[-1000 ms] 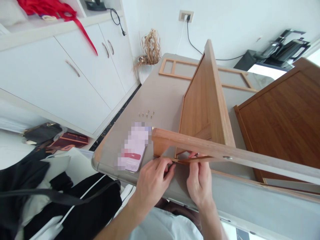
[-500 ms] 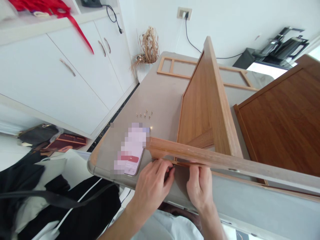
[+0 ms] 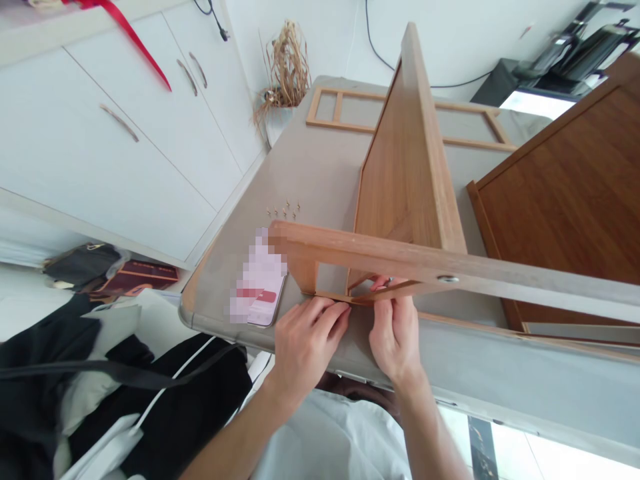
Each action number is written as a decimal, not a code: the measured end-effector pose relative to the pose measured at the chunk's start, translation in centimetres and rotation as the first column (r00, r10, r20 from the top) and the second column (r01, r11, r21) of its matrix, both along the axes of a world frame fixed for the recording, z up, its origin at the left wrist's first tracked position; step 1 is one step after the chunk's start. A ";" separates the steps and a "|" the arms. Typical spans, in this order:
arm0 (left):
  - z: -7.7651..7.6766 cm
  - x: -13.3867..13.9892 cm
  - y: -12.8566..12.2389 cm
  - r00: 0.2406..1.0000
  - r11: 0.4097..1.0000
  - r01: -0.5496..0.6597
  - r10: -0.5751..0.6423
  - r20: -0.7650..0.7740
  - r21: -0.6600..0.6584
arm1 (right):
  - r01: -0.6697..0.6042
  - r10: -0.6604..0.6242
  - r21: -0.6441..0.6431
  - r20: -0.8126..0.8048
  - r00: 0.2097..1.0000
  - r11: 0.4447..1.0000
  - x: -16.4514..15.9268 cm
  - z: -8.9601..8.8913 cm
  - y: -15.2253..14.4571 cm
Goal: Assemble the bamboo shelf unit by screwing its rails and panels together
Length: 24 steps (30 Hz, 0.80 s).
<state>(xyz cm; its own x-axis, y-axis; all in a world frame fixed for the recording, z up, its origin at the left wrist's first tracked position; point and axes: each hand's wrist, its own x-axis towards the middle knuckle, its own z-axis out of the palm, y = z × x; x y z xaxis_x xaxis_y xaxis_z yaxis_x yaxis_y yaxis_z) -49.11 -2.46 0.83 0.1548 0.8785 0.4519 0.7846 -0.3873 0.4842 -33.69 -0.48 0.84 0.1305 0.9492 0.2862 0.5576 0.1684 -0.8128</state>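
Wood frame (image 3: 350, 247) on table (image 3: 320, 173), near edge. Left hand (image 3: 307, 340) bunched at lower rail (image 3: 330, 297), can't tell if pinching. Right hand (image 3: 397, 333) curled around same rail. Phone (image 3: 263, 313) alongside, red button (image 3: 267, 296), text illegible.

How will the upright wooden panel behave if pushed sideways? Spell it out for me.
The upright wooden panel should stay stiff, since a thick, straight rail edges it. It may tip more readily than slide, as it stands tall on its edge. Being broad and wooden, it probably feels fairly heavy.
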 end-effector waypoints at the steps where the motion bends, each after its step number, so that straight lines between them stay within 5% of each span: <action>1: 0.1 0.0 0.0 1.000 1.000 -0.005 0.005 -0.009 -0.006 | -0.011 0.011 -0.008 -0.020 1.000 1.000 0.0 0.0 0.0; 9: 0.4 0.3 0.1 0.991 1.000 -0.026 0.025 -0.133 -0.009 | -0.046 0.045 -0.014 -0.048 0.998 0.999 -0.1 0.4 0.3; 24: -0.2 0.7 0.0 0.993 0.992 -0.116 0.115 -0.017 -0.045 | -0.097 0.102 0.079 -0.062 0.993 0.992 -0.3 1.0 0.5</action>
<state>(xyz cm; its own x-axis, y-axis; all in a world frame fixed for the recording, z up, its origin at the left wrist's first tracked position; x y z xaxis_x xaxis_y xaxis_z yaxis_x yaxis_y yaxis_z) -48.37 -2.45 0.67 0.0572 0.9108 0.4089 0.8297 -0.2712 0.4880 -34.01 0.01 1.85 0.0573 0.9343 0.3518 0.4806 0.2830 -0.8300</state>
